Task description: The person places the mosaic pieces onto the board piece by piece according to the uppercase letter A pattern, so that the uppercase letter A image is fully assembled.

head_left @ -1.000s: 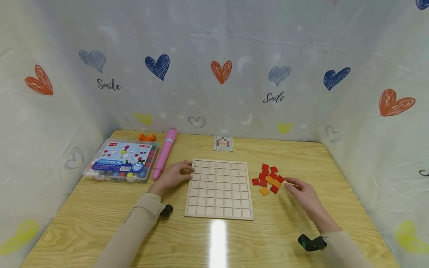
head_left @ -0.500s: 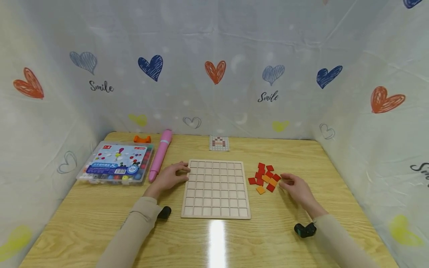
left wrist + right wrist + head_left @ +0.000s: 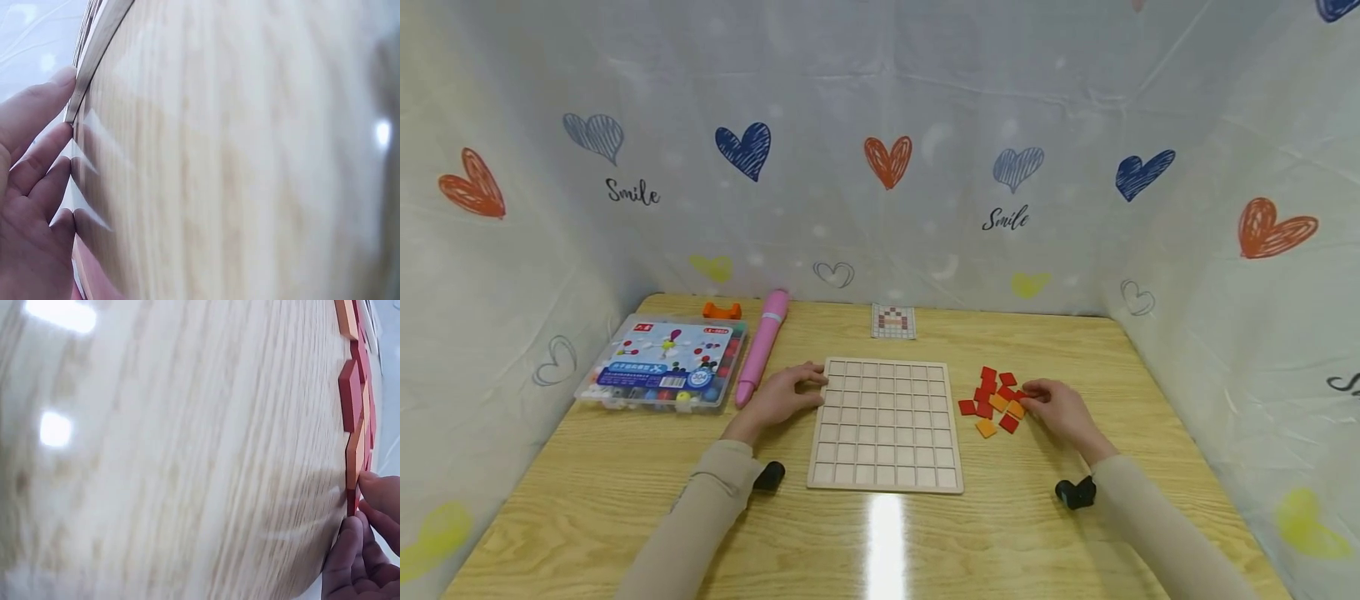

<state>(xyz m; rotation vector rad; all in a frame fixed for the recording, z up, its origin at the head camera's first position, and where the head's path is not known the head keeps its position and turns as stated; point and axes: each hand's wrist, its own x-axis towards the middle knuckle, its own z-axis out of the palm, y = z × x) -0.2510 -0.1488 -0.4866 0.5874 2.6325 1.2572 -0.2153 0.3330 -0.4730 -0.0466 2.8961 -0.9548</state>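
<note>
A wide stretch of bare desk (image 3: 831, 546) lies open across the lower centre of the frame, and a narrow lane runs between the grid board (image 3: 886, 425) and the tiles (image 3: 997, 402). The left hand (image 3: 780, 398) fills the gap from pink pen (image 3: 762, 348) to board; the right hand (image 3: 1062, 410) blocks the tiles' right side. A curtain (image 3: 820, 100) (just behind the desk) walls the top.

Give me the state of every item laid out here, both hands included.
Grid board: flat, all cells unfilled
Red and orange tiles: loose, some overlapping, right of the board
Red tile: pinched at the pile's right edge
Right hand: pinching that tile
Left hand: touching the board's left edge
Plastic case: shut
Pattern card: flat, printed side up
Pink stick: lying down
</note>
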